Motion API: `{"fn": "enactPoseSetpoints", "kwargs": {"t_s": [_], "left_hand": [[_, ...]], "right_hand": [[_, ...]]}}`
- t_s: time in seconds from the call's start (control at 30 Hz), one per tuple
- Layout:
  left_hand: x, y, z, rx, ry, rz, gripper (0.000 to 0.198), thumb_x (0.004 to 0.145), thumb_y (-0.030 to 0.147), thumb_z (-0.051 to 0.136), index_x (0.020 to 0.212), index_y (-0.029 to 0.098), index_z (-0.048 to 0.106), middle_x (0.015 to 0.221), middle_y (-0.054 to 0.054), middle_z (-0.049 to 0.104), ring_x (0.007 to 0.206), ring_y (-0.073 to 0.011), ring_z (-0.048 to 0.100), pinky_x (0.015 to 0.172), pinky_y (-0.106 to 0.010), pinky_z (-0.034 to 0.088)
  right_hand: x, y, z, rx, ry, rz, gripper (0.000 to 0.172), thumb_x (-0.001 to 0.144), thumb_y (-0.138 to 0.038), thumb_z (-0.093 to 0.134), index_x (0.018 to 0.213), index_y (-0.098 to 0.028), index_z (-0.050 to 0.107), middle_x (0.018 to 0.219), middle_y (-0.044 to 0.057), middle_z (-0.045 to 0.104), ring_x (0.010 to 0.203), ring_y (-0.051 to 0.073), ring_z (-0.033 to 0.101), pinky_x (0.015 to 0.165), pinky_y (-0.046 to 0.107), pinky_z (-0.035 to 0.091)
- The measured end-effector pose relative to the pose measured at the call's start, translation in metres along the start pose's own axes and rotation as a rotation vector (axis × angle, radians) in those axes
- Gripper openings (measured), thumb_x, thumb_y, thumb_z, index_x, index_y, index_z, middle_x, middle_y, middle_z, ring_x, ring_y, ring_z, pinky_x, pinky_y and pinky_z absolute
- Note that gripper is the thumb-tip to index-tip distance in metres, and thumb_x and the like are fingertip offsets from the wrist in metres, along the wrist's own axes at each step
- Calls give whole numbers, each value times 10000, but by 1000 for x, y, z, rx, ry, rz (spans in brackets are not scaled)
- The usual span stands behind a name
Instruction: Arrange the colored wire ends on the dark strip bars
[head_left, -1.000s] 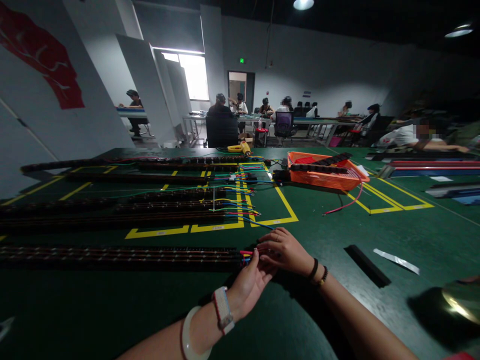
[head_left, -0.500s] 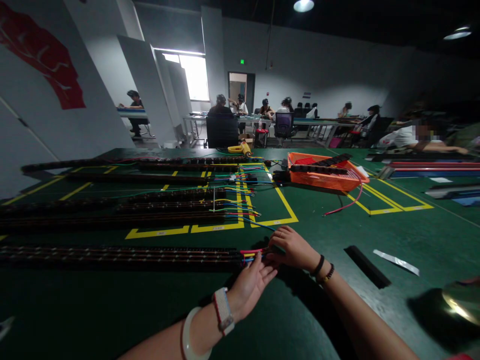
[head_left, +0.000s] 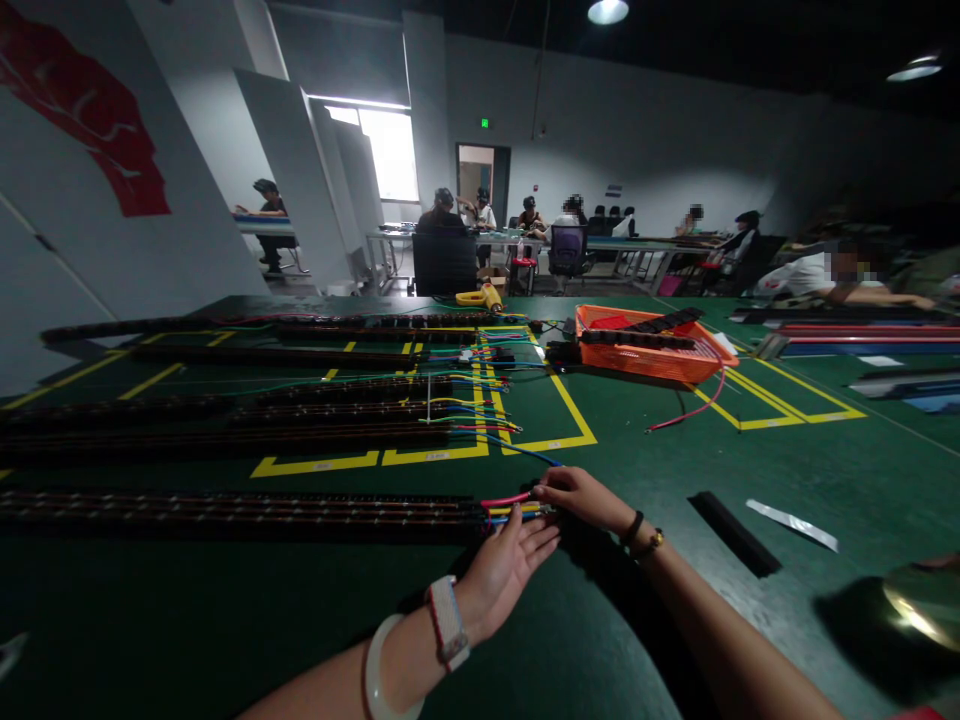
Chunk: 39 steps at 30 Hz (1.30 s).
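Observation:
A long dark cable chain (head_left: 247,512) lies across the green table (head_left: 645,470) in front of me, with red, yellow and blue wire ends (head_left: 510,508) sticking out of its right end. My left hand (head_left: 504,572) lies palm up with fingers spread just under those wire ends. My right hand (head_left: 581,496) pinches the tips of the wires from the right, fingers pressed together.
Several more cable chains (head_left: 240,410) with coloured wires lie behind, inside yellow tape marks. An orange basket (head_left: 646,352) of parts stands at the back right, a loose red wire (head_left: 694,405) beside it. A black strip (head_left: 733,530) and a white strip (head_left: 793,522) lie to my right. Other people sit at far tables.
My right hand has slid right and flattened, drawing the wire ends out longer from the chain. My left hand has opened a little beneath them.

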<state>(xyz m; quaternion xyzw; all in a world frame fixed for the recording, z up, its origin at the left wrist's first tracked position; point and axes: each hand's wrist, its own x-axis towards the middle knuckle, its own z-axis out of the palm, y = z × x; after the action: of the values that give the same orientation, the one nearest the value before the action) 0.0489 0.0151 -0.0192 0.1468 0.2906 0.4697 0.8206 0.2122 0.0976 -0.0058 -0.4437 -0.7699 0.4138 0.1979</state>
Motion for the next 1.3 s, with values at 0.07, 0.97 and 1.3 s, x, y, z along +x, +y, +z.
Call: {"fn": "enactPoseSetpoints", "kwargs": {"t_s": [0.07, 0.97, 1.3], "left_hand": [[0, 0, 0, 8, 8, 0, 360, 898, 378, 454, 1026, 65, 575, 1182, -224, 593, 1116, -254, 579, 1067, -402, 357], [-1, 1, 1, 18, -52, 2, 415, 882, 446, 457, 1043, 89, 594, 1153, -190, 625, 1093, -240, 586, 1049, -411, 349], [3, -2, -4, 31, -108, 13, 449, 900, 458, 405, 1112, 91, 555, 1186, -189, 608, 1146, -239, 556, 1062, -421, 320]], "right_hand": [[2, 0, 3, 59, 34, -3, 434, 824, -559, 529, 796, -133, 609, 694, -2, 593, 615, 112, 503, 555, 215, 369], [6, -4, -10, -213, 141, -65, 445, 869, -546, 467, 743, -146, 616, 688, 10, 590, 606, 123, 490, 542, 233, 338], [-17, -8, 0, -179, 32, -124, 425, 858, -520, 500, 640, -156, 521, 623, -21, 499, 578, 95, 418, 518, 211, 308]]}}
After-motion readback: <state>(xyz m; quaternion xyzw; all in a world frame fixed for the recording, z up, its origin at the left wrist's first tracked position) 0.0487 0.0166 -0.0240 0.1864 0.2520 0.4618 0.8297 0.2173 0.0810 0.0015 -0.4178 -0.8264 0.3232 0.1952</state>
